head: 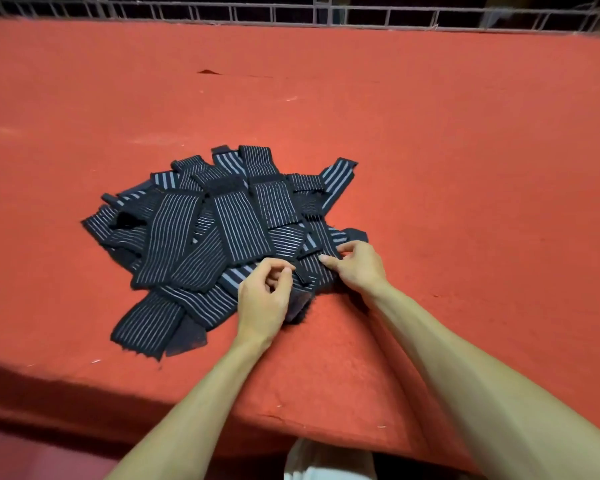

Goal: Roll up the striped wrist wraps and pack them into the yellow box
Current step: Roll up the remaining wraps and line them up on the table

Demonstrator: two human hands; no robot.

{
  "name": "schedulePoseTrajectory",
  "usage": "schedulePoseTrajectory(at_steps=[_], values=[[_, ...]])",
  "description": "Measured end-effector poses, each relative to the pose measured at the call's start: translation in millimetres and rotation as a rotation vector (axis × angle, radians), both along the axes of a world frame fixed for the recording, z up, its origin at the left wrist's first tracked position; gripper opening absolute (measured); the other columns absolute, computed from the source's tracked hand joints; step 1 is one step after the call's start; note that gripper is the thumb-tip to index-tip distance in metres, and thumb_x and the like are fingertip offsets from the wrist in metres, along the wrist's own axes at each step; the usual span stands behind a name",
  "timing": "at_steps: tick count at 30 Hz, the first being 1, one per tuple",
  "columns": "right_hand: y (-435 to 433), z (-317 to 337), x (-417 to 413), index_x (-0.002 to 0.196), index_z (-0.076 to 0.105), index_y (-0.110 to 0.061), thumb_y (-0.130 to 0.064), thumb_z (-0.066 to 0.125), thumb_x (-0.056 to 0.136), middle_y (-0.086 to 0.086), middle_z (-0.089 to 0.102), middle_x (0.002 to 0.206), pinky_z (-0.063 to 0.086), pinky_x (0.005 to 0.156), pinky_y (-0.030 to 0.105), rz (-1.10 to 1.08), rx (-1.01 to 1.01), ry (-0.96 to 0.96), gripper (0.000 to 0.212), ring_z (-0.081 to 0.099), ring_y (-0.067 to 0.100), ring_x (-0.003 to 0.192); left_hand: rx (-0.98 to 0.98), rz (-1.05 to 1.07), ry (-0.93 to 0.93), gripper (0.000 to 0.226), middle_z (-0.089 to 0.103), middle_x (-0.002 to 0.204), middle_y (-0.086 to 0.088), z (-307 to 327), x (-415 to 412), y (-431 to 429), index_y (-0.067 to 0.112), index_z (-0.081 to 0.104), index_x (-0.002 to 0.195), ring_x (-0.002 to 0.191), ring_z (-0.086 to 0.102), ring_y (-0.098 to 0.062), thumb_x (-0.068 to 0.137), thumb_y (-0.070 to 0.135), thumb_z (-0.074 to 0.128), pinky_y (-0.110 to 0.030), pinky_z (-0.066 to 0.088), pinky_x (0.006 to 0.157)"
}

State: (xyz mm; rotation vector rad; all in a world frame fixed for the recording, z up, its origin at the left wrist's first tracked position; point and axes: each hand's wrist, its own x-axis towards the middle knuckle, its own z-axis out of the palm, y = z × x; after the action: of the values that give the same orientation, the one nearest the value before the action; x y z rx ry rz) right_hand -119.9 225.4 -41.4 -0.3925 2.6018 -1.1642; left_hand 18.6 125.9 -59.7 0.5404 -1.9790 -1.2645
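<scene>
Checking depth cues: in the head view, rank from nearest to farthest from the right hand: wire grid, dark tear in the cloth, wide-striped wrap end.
From the right hand:
1. Wide-striped wrap end, pile's far right corner.
2. Dark tear, far back left on the cloth.
3. Wire grid, beyond the cloth's far edge.

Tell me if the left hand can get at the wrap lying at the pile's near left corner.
Probably yes: the wrap lies mostly uncovered just left of the left hand, with only flat wraps between.
</scene>
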Motion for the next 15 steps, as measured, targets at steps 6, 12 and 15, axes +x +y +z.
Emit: schedulePoseTrajectory(at_steps=[6,12,15], values=[[28,35,-6,0.084,0.065,-0.007,-0.01,0.066,0.09,0.004,0.065,0.065,0.036,0.039,0.016,0.038,-0.392,-0.315,0.007,0.054,0.006,0.044,0.016,-0.096,-0.211,0.012,0.067,0.078,0.007,20,-3,4,0.024,0.066,0.082,0.072,0.059,-0.011,0.092,0.019,0.06,-0.019,0.044,0.068],[71,70,-9,0.078,0.064,-0.004,-0.003,0.059,0.091,0.008,0.058,0.059,0.032,0.043,0.02,0.133,-0.567,-0.383,0.014,0.047,0.015,0.048,0.494,-0.295,-0.379,0.043,0.072,0.088,-0.007,62,-24,54,0.009,0.062,0.108,0.062,0.066,-0.02,0.1,0.046,0.041,-0.025,0.041,0.048],[103,75,-8,0.096,0.063,0.009,-0.003,0.057,0.092,0.014,0.057,0.065,0.033,0.044,0.023,0.194,-0.543,-0.361,0.014,0.049,0.015,0.045,0.867,-0.301,-0.209,0.04,0.072,0.096,-0.013,77,-38,78,0.007,0.063,0.108,0.071,0.066,-0.024,0.099,0.043,0.047,-0.024,0.042,0.052]])
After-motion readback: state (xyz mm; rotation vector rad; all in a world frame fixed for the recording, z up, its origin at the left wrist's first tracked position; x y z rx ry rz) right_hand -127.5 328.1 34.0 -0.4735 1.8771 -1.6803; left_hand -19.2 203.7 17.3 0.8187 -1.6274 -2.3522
